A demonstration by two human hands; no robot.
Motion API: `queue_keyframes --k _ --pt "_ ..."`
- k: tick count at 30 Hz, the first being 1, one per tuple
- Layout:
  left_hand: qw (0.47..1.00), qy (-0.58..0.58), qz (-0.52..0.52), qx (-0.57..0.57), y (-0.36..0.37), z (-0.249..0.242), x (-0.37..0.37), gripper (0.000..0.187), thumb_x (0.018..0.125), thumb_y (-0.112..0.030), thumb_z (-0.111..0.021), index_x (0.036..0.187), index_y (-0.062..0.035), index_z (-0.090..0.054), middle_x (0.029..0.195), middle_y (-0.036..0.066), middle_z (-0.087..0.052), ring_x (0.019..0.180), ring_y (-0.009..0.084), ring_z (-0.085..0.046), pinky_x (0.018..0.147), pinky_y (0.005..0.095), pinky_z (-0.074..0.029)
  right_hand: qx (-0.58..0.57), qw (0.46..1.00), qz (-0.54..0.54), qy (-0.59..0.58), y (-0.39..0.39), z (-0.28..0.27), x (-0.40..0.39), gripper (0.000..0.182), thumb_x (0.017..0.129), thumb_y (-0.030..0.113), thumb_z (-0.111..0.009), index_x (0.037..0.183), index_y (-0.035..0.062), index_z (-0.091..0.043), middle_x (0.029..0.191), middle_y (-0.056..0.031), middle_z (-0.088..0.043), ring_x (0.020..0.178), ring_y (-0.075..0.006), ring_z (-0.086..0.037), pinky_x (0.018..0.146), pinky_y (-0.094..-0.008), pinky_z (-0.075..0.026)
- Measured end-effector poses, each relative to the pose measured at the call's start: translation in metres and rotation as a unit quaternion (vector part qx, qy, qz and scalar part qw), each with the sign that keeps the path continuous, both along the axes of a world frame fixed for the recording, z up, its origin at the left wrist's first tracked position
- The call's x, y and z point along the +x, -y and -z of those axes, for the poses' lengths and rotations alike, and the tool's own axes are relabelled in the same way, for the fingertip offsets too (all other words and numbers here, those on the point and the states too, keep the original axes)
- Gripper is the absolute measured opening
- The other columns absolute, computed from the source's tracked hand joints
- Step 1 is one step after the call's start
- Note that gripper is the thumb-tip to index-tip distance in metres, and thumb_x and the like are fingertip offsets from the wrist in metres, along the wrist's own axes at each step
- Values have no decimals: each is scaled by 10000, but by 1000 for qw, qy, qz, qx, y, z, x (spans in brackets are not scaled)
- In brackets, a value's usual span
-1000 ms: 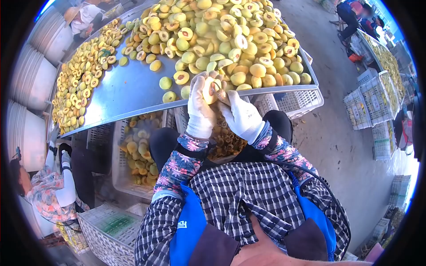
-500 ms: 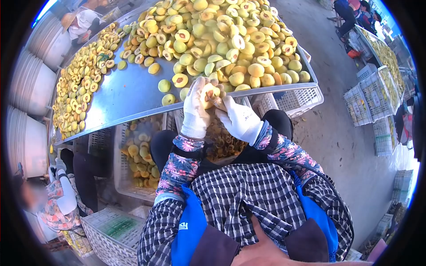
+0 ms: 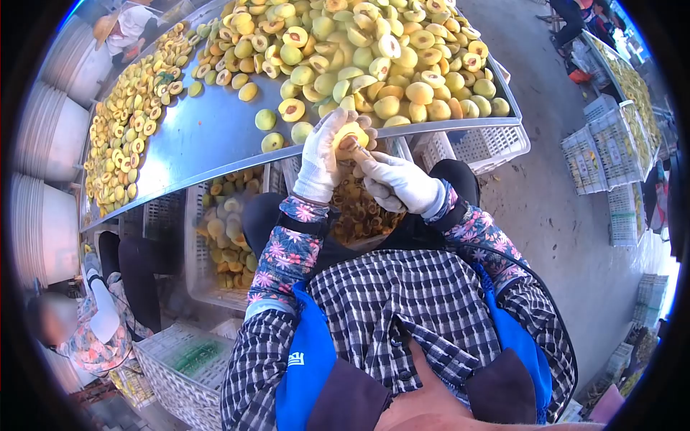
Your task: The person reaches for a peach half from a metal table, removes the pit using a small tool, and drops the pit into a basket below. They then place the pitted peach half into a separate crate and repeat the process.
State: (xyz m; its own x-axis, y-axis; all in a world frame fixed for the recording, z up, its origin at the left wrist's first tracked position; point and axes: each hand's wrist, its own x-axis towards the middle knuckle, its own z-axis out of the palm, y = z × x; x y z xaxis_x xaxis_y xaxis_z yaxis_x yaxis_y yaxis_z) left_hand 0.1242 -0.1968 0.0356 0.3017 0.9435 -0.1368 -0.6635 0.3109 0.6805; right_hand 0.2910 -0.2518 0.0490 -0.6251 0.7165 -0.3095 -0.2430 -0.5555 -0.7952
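At the near edge of the metal table (image 3: 215, 144), my left hand (image 3: 320, 159) in a white glove is closed around a halved yellow fruit (image 3: 351, 136), its cut face with a brown centre turned up. My gloved right hand (image 3: 399, 181) is just right of it, fingers closed, the fingertips at the cut face. Whether a small tool is between them is too small to make out. Behind both hands lies a large heap of halved fruit (image 3: 402, 57). Below them, between my knees, a crate holds brown pieces (image 3: 363, 212).
A crate of fruit halves (image 3: 230, 266) stands under the table, left of my knees. A co-worker (image 3: 100, 316) sits at the lower left, another person (image 3: 129, 32) at the upper left. Stacked white crates (image 3: 604, 154) stand on the right. A woven basket (image 3: 190, 366) is at the lower left.
My right hand has moved slightly right and down, and its fingers have curled more. The fruit half in my left hand now shows its cut face more clearly. The view has shifted slightly.
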Motion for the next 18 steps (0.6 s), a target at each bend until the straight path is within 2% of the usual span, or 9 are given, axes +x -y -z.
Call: queue_keyframes --k 4,6,7,9,10,11,13,17,18 --pt "999 -1 -13 -42 2 2 1 366 915 -341 -621 1049 -8 -550 973 170 -644 862 306 -661 768 399 -555 2 1000 -7 -7 1 13 1 316 982 384 -515 1078 83 -496 642 27 -440 442 -62 -388 391 -216 -308" --pt "994 -89 69 -14 3 -4 -8 355 913 -313 -617 1038 17 -593 941 160 -668 846 284 -677 713 371 -573 156 977 11 143 3 20 -3 305 986 350 -506 1116 75 -487 670 23 -460 505 -62 -423 443 -216 -347" --pt "994 -88 69 -17 -1 -2 -9 355 913 -313 -617 1038 17 -593 941 160 -668 846 284 -677 713 371 -573 153 978 11 143 1 25 -2 305 986 350 -506 1116 75 -487 670 23 -460 505 -62 -423 443 -216 -347" --pt "981 -164 93 36 -4 1 -10 335 911 -305 -619 1011 14 -595 930 171 -671 832 275 -679 717 359 -569 345 907 -4 242 2 23 -4 283 985 323 -499 1115 72 -500 697 20 -473 566 -61 -445 497 -217 -377" --pt "984 -150 100 11 -3 1 -11 309 920 -284 -606 997 15 -601 928 172 -671 835 254 -680 722 340 -564 114 982 -21 149 5 17 -1 293 985 350 -511 1065 69 -526 670 21 -466 503 -60 -422 437 -215 -337" --pt "984 -150 99 10 -2 2 -11 309 920 -284 -606 997 15 -601 928 172 -671 835 254 -680 722 340 -564 114 982 -22 149 6 12 0 293 985 350 -511 1065 69 -526 670 21 -466 503 -60 -422 437 -215 -337" --pt "994 -44 103 -2 3 4 -9 296 927 -268 -596 1000 19 -607 924 169 -673 831 238 -680 714 321 -564 -87 995 -39 -4 9 7 4 334 983 391 -514 1032 62 -540 636 23 -451 427 -63 -374 374 -214 -277" --pt "988 -128 -60 54 1 13 -10 329 935 -241 -592 1095 46 -571 972 165 -665 867 273 -679 756 356 -574 -29 995 -91 -27 18 1 2 395 977 422 -511 1054 35 -528 575 19 -399 377 -75 -341 338 -215 -246" --pt "974 -195 -109 47 3 5 -16 297 929 -210 -599 1081 45 -593 955 135 -672 858 222 -674 763 315 -555 -1 998 -60 7 17 5 3 368 984 386 -505 1066 28 -533 587 14 -413 369 -71 -328 334 -214 -225"
